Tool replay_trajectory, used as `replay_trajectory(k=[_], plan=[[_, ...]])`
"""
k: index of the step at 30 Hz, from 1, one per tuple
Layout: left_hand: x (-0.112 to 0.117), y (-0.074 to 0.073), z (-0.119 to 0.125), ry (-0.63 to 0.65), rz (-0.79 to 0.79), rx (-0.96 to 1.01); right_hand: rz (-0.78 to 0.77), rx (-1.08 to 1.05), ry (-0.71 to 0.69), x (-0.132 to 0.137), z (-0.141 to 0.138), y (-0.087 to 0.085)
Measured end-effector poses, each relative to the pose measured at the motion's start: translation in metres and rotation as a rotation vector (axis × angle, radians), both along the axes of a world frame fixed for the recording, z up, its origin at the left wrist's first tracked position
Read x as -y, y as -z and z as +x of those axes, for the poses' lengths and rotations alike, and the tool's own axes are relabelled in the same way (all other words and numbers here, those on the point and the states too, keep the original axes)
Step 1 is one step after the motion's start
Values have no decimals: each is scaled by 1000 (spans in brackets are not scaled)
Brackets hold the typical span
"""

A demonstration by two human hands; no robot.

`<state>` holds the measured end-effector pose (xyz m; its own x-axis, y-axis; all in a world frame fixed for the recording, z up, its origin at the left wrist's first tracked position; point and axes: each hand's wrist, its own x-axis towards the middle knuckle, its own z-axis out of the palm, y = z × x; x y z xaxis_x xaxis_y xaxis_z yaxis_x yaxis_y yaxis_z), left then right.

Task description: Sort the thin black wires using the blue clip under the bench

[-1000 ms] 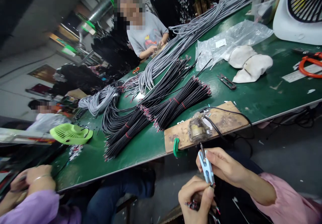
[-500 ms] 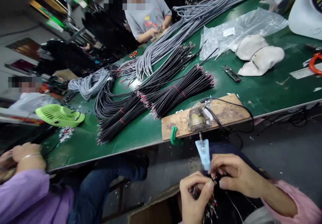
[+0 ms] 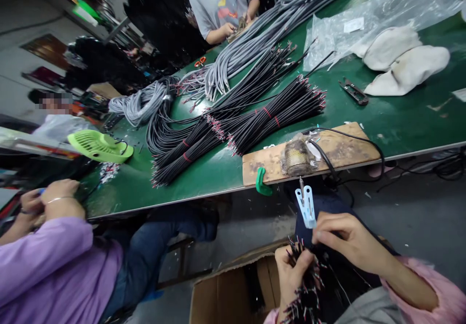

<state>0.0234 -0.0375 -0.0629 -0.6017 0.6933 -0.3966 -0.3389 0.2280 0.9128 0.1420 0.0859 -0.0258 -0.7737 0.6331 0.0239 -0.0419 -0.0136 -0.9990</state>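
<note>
My left hand [image 3: 291,270] is closed around a bunch of thin black cables [image 3: 304,304], whose stripped ends show red, white and black wires. Beside it, my right hand [image 3: 337,234] has thumb and forefinger pinched together just below a light-blue plastic clip [image 3: 308,212]. Anything between those fingertips is too small to make out. The clip hangs on the metal shaft of a small motor [image 3: 296,158], wrapped in worn, dirty tape. Under the motor lies a wooden board [image 3: 345,144], overhanging the table edge, with a green clamp [image 3: 261,182] at its left end.
Bundled black cables [image 3: 280,110] and long grey cables [image 3: 240,62] lie on the green table [image 3: 204,188]. Nippers [image 3: 353,91], white cloth [image 3: 415,69] and a plastic bag [image 3: 378,18] are at right. A cardboard box [image 3: 225,290] stands below. Co-workers sit left and opposite.
My hands have moved apart, the left lower with more cable ends showing. The blue clip has turned and now shows both its legs. The view has shifted slightly.
</note>
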Motion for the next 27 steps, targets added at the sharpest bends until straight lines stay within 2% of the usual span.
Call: replay_trajectory(k=[3, 5, 9, 12, 19, 23, 25, 27], plan=[[-1, -3, 0, 18, 26, -21, 175, 93, 9, -1, -8, -7], [-5, -5, -2, 33, 48, -44, 207, 120, 34, 2, -13, -6], [-9, -7, -6, 48, 56, -44, 87, 101, 141, 10, -15, 4], [-5, -9, -5, 68, 47, -12, 10, 61, 107, 13, -11, 10], [1, -15, -2, 104, 59, 133, 144, -3, 146, 12, -5, 1], [-2, -19, -4, 112, 61, 91, 184, -25, 170, 14, -4, -6], [-3, -22, -4, 116, 62, 78, 139, -36, 179, 16, -5, -7], [-5, -24, -2, 107, 105, 110, -15, -71, 157, 17, -7, -5]])
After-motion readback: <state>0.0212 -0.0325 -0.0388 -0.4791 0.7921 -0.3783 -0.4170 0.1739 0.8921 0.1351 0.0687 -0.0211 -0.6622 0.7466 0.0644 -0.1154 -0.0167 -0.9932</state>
